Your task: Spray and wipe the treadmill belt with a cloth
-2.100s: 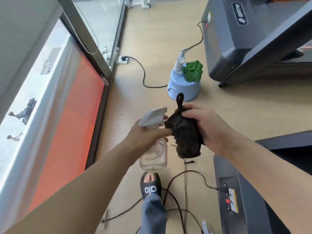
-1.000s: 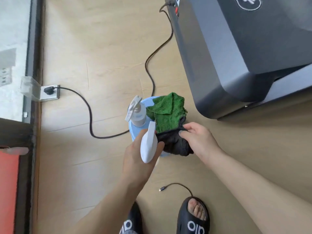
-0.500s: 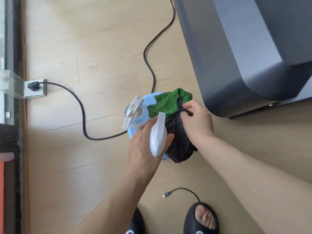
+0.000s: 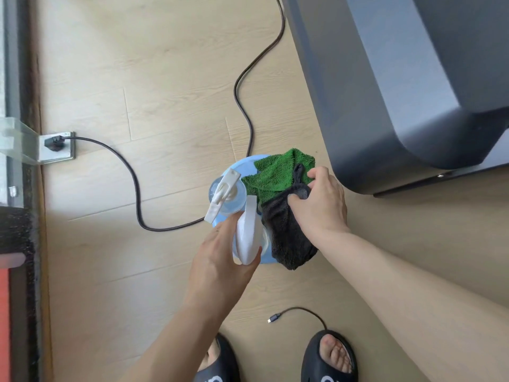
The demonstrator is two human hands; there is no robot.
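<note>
Head cam is looking pretty much straight down at the floor (image 4: pixel 137 64) now, and the biggest thing in shot is the grey treadmill (image 4: pixel 399 78) housing filling the top right. We can't see the belt itself from here, so no way to judge how clean it is.

Compared with a couple of seconds back, we've walked away from the other machine and bent over the little blue tub (image 4: pixel 242 166) sitting just beside the treadmill's corner. It already has a green cloth (image 4: pixel 275 172) draped in it and a second spray bottle (image 4: pixel 223 194) standing inside.

Our right hand (image 4: pixel 322 205) has its fingers pinched closed on the dark cloth (image 4: pixel 286 235), which half a second ago was bunched up higher and now droops over the tub's near edge, touching the green one. Our left hand (image 4: pixel 220 268) is wrapped around the white-topped spray bottle (image 4: pixel 248 232), holding it right over the tub rim.

Our read: this looks like the put-away bit, cloth and bottle going back in the tub, so the spraying and wiping is probably finished. Next would just be letting go of both without tipping the bottle that's already in there.

Small stuff: a black power cord (image 4: pixel 242 86) snaking to a floor socket (image 4: pixel 56 147), and a loose cable end (image 4: pixel 275 317) near our slides.
</note>
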